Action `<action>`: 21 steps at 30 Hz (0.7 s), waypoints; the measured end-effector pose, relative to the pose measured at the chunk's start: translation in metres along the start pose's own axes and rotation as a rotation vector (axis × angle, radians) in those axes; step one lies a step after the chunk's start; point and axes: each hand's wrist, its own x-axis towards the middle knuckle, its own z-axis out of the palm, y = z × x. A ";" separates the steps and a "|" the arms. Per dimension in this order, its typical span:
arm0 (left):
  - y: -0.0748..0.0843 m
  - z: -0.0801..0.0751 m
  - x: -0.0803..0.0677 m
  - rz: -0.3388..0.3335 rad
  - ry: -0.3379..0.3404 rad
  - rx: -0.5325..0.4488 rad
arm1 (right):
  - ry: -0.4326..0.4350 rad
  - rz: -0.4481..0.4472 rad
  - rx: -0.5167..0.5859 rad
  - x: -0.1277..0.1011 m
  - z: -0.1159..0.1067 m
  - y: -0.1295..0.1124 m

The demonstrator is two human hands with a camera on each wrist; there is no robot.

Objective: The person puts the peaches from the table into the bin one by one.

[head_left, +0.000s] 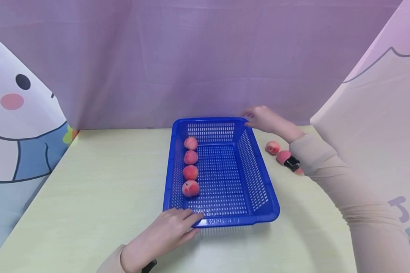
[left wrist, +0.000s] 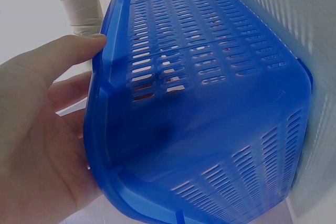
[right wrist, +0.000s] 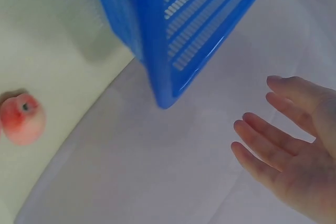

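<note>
A blue plastic basket (head_left: 271, 203) with slotted walls stands on the table. Several peaches (head_left: 190, 173) line up along its left inner side. At the near left corner my left hand (head_left: 164, 230) grips the basket's rim, thumb on the outer side and fingers over the edge, as the left wrist view shows. My right hand (head_left: 264, 119) is by the far right corner. In the right wrist view that hand (right wrist: 294, 153) has loosely extended fingers, apart from the basket (right wrist: 157, 61) and holding nothing.
Right of the basket, a peach (head_left: 272, 147) and another peach (head_left: 283, 156) lie on the table (head_left: 99, 189). The black wrist camera (head_left: 292, 163) and right sleeve (head_left: 312, 153) partly cover the peaches there. A purple cloth (head_left: 198, 64) hangs along the table's back edge.
</note>
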 end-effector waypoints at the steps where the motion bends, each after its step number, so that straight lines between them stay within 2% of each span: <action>1: 0.000 0.000 0.000 0.003 0.004 0.003 | 0.005 0.011 0.006 0.000 0.000 0.003; 10: 0.001 0.000 0.000 -0.001 -0.006 -0.001 | 0.014 0.106 0.039 -0.002 0.002 0.031; 21: 0.001 0.000 -0.001 0.013 0.023 0.001 | 0.052 0.144 0.059 -0.011 0.012 0.058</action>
